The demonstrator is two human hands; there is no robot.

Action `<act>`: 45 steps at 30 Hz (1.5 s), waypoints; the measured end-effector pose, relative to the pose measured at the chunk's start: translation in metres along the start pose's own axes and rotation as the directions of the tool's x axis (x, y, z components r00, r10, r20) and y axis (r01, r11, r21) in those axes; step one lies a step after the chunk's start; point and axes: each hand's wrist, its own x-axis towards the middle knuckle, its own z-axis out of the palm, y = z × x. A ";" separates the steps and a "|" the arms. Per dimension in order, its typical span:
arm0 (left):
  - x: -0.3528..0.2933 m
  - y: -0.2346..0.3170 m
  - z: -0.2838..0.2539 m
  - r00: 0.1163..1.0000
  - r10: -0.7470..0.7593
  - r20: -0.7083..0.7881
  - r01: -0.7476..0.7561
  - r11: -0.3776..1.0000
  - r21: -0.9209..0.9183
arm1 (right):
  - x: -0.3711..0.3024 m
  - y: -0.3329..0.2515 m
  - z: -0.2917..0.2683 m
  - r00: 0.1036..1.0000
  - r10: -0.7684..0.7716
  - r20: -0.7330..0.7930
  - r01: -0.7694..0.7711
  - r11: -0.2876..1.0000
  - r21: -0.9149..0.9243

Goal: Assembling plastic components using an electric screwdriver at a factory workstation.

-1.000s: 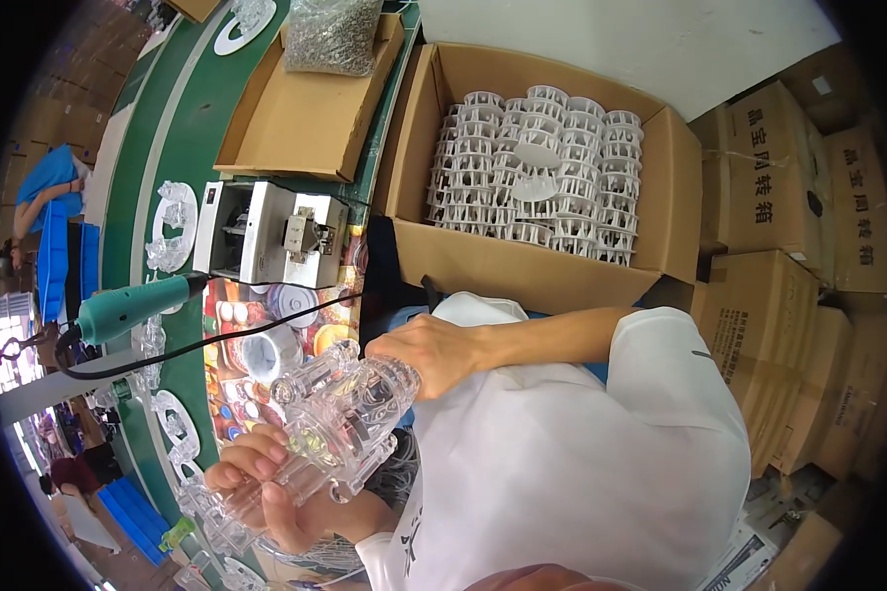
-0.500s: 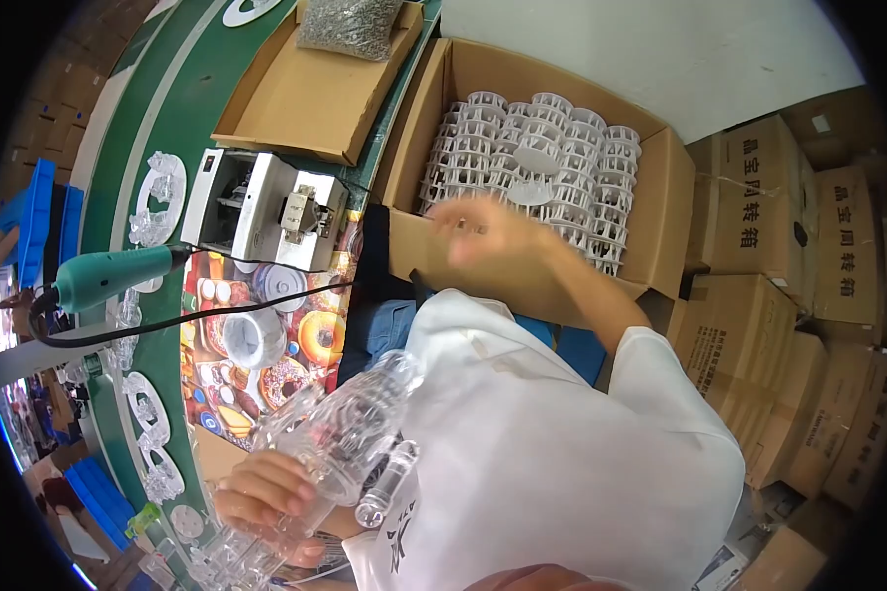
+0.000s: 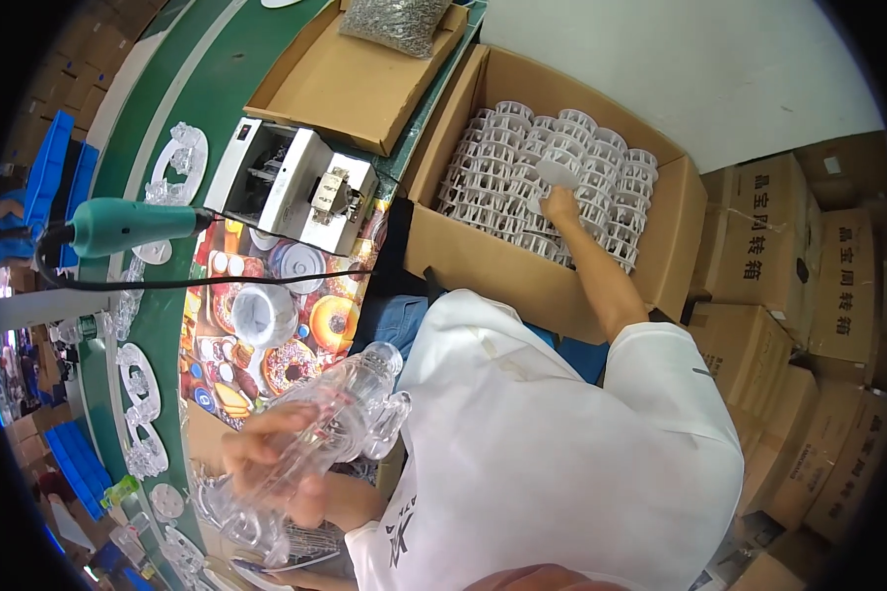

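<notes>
Blurred a little by motion, my left hand (image 3: pixel 281 463) is wrapped round a clear plastic assembly (image 3: pixel 350 409) with tube-like ends, held in front of my shirt. Over the large cardboard box (image 3: pixel 483 236), my right hand (image 3: pixel 560 207) has its fingers together at the edge of a flat white plastic disc (image 3: pixel 557 173). The disc lies on top of stacked white ring-shaped plastic parts (image 3: pixel 497 148) that fill the box. My fingertips are partly hidden there, so how firmly they grip does not show.
A green electric screwdriver (image 3: pixel 128 227) hangs by its black cord above the bench. Beside it stand a white-and-grey machine (image 3: pixel 291 187), a cardboard tray (image 3: pixel 315 89) with a bag of small metal pieces (image 3: pixel 394 25), and a white round container (image 3: pixel 264 315). Closed cartons (image 3: pixel 758 236) are piled at right.
My right hand has moved right, from the box's near edge onto the white parts. My left hand still holds the clear assembly, now turned slightly. The whole view has shifted a little.
</notes>
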 end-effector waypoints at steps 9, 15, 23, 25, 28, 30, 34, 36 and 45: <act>0.026 -0.047 0.077 0.921 -0.337 0.195 0.287 0.926 0.247 | -0.079 -0.042 -0.169 0.895 -0.188 0.406 -0.434 -0.149 0.889; 0.045 -0.079 0.144 0.841 -0.390 0.375 0.092 0.786 0.611 | -0.144 -0.077 -0.234 0.879 -0.443 0.179 -0.363 -0.376 0.852; 0.052 -0.078 0.170 0.787 -0.466 0.405 0.087 0.733 0.675 | -0.182 -0.092 -0.266 0.788 -0.614 -0.050 -0.207 -0.340 0.917; 0.052 -0.078 0.169 0.797 -0.469 0.381 0.106 0.729 0.676 | -0.184 -0.094 -0.267 0.771 -0.632 -0.073 -0.174 -0.320 0.932; 0.053 -0.079 0.166 0.786 -0.471 0.402 0.084 0.725 0.684 | -0.186 -0.097 -0.267 0.809 -0.586 -0.047 -0.129 -0.255 0.958; 0.054 -0.081 0.165 0.769 -0.498 0.400 0.105 0.716 0.690 | -0.186 -0.099 -0.267 0.811 -0.584 -0.045 -0.077 -0.182 0.980; 0.055 -0.085 0.163 0.761 -0.545 0.351 0.147 0.672 0.726 | -0.199 -0.114 -0.281 0.834 -0.548 -0.068 0.145 0.098 0.985; 0.055 -0.086 0.161 0.769 -0.545 0.335 0.154 0.666 0.729 | -0.203 -0.120 -0.283 0.827 -0.555 -0.088 0.216 0.170 0.962; 0.055 -0.095 0.149 0.799 -0.469 0.376 0.202 0.799 0.567 | -0.214 -0.135 -0.282 0.762 -0.640 -0.102 0.333 0.253 0.908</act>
